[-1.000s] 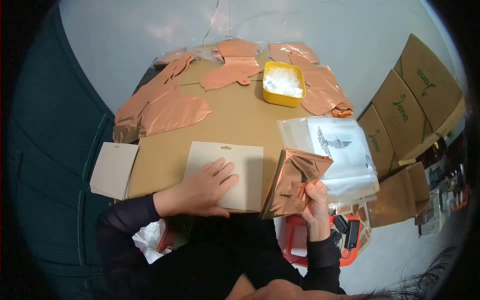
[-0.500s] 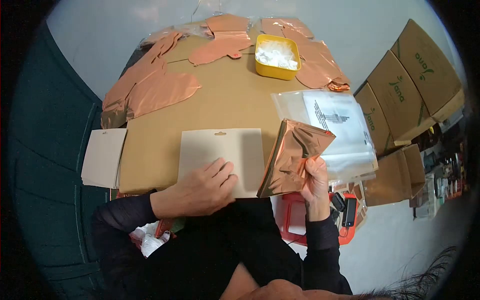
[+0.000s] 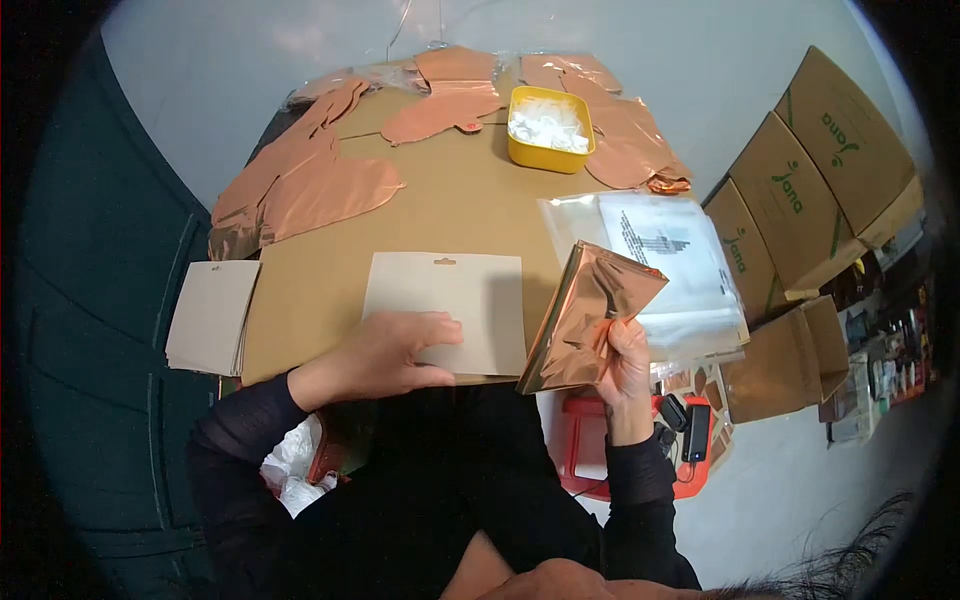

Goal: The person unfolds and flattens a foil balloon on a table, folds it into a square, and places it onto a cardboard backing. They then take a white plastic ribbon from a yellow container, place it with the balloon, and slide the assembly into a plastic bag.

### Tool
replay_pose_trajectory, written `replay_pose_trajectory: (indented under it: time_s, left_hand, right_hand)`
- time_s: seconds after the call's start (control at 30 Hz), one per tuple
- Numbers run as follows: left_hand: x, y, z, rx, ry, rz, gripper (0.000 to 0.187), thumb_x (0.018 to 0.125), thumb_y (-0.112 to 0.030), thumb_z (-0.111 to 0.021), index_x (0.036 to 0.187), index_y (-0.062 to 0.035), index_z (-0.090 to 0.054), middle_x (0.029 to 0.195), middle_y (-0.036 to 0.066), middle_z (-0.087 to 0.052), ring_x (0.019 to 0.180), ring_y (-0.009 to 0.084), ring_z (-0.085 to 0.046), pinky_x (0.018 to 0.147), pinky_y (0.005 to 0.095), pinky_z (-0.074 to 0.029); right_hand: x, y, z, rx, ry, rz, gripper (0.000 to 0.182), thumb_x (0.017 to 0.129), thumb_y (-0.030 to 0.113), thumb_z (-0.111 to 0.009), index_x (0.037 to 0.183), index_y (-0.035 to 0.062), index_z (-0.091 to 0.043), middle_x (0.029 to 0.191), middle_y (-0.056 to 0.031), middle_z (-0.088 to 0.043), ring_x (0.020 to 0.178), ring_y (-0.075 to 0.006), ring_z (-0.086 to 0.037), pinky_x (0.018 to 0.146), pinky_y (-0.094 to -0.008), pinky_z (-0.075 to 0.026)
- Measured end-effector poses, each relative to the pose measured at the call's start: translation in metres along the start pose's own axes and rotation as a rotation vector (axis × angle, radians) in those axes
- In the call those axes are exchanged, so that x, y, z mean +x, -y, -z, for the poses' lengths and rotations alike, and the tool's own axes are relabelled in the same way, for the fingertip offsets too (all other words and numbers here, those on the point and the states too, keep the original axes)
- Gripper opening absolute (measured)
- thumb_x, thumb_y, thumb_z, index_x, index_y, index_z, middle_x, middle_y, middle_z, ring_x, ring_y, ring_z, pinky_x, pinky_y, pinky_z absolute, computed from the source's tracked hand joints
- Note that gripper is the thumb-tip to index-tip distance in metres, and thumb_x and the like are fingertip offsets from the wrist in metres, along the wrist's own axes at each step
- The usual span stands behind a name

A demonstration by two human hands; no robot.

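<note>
A beige card (image 3: 480, 310) with a hanging slot at its top lies at the front edge of the table. Over its lower left part is my left hand (image 3: 395, 352), holding nothing, with thumb and fingers apart. My right hand (image 3: 627, 360) grips a folded copper-coloured foil piece (image 3: 595, 320) by its right side. The foil is tilted above the table, just right of the card and partly in front of a stack of clear plastic bags (image 3: 670, 240) with printed text.
Copper foil pieces (image 3: 330, 195) lie at the left, back and right of the table (image 3: 420, 215). A yellow tub (image 3: 548, 158) holds white items. Beige cards (image 3: 208, 315) are stacked at the left edge. Cardboard boxes (image 3: 800, 200) and a red stool (image 3: 585, 450) stand to the right.
My left hand has moved left and turned, its thumb now apart from the fingers. The card's top edge has shifted slightly up. My right hand still holds the foil in nearly the same place.
</note>
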State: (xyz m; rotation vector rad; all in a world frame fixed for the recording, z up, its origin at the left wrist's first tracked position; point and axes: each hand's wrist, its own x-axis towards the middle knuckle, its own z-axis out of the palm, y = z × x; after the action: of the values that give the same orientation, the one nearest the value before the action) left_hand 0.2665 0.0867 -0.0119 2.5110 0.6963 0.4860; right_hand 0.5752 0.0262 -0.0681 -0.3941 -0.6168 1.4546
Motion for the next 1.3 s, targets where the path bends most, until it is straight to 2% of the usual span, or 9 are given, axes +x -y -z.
replay_pose_trajectory:
  time_s: [0.4,0.6,0.7,0.8,0.9,0.97,1.2,1.23,1.3]
  left_hand:
    - [-0.001,0.006,-0.003,0.03,-0.023,-0.031,0.049,0.071,-0.026,-0.082,0.11,-0.0041,-0.063,0.121,0.016,-0.064,0.116,0.0314,-0.059,0.092,0.0399,-0.049]
    - [0.002,-0.013,0.002,0.19,0.102,-0.05,0.035,0.08,-0.015,-0.072,0.11,-0.0008,-0.061,0.116,0.016,-0.065,0.112,0.0311,-0.061,0.094,0.0397,-0.051]
    - [-0.002,-0.024,-0.002,0.452,-0.031,-0.188,0.025,0.081,-0.007,-0.062,0.105,0.0016,-0.061,0.11,0.016,-0.065,0.108,0.0309,-0.063,0.09,0.0391,-0.053]
    - [-0.009,-0.018,0.014,0.769,-0.296,-0.272,0.03,0.079,-0.003,-0.057,0.108,0.0006,-0.061,0.111,0.017,-0.064,0.104,0.0304,-0.064,0.09,0.0379,-0.053]
    - [-0.023,-0.014,0.064,0.816,-0.524,-0.181,0.037,0.075,0.0,-0.057,0.112,0.0023,-0.062,0.113,0.018,-0.065,0.108,0.0324,-0.064,0.091,0.0408,-0.053]
    - [-0.047,-0.012,0.095,1.055,-0.598,-0.162,0.04,0.074,0.003,-0.059,0.114,0.002,-0.063,0.115,0.017,-0.066,0.11,0.0337,-0.064,0.092,0.0423,-0.054]
    - [-0.174,0.042,0.103,1.028,-0.667,0.448,0.042,0.073,0.014,-0.057,0.113,0.0016,-0.064,0.117,0.02,-0.064,0.119,0.037,-0.056,0.101,0.0439,-0.045]
    - [-0.192,0.049,0.099,0.998,-0.628,0.536,0.04,0.075,0.012,-0.055,0.112,0.0021,-0.064,0.117,0.021,-0.064,0.121,0.0389,-0.054,0.105,0.0467,-0.041]
    - [-0.215,0.052,0.094,0.877,-0.494,0.623,0.035,0.08,0.007,-0.054,0.112,0.0018,-0.065,0.118,0.022,-0.063,0.124,0.0416,-0.05,0.111,0.0505,-0.031]
  right_hand:
    - [-0.001,0.0,-0.013,-0.045,-0.066,0.033,0.045,0.089,0.018,-0.07,0.122,-0.0048,-0.051,0.091,-0.0144,-0.069,0.073,-0.0203,-0.069,0.066,-0.0315,-0.059]
    - [-0.001,-0.001,-0.012,-0.091,-0.078,0.047,0.047,0.088,0.02,-0.07,0.122,-0.0058,-0.05,0.079,-0.0158,-0.067,0.064,-0.0198,-0.066,0.058,-0.0303,-0.056]
    - [-0.002,0.0,-0.009,-0.084,-0.063,0.044,0.044,0.088,0.02,-0.071,0.119,-0.0054,-0.052,0.078,-0.0154,-0.067,0.064,-0.0195,-0.066,0.058,-0.0303,-0.056]
    - [0.0,-0.003,-0.017,-0.084,-0.112,0.064,0.039,0.088,0.018,-0.071,0.115,-0.0035,-0.055,0.081,-0.0138,-0.068,0.067,-0.0187,-0.067,0.062,-0.0303,-0.057]
    - [0.0,-0.003,-0.013,-0.079,-0.057,0.06,0.04,0.088,0.018,-0.071,0.117,-0.0031,-0.054,0.085,-0.0133,-0.069,0.068,-0.0184,-0.067,0.064,-0.0303,-0.057]
    - [-0.001,-0.002,-0.013,-0.074,-0.049,0.055,0.039,0.088,0.018,-0.071,0.116,-0.0029,-0.055,0.087,-0.0132,-0.069,0.069,-0.0181,-0.067,0.064,-0.0302,-0.058]
    - [-0.002,-0.001,-0.015,-0.07,-0.076,0.039,0.04,0.088,0.02,-0.071,0.115,-0.0052,-0.056,0.09,-0.0114,-0.07,0.073,-0.0182,-0.069,0.067,-0.0304,-0.058]
    - [-0.002,-0.007,0.028,-0.055,0.025,-0.001,0.048,0.086,0.019,-0.073,0.121,-0.0077,-0.054,0.1,-0.0141,-0.069,0.084,-0.0232,-0.07,0.074,-0.0354,-0.06]
    - [-0.002,-0.007,0.02,-0.131,-0.049,-0.047,0.022,0.086,0.015,-0.072,0.091,-0.0018,-0.06,0.081,-0.0089,-0.066,0.069,-0.0165,-0.064,0.065,-0.0313,-0.056]
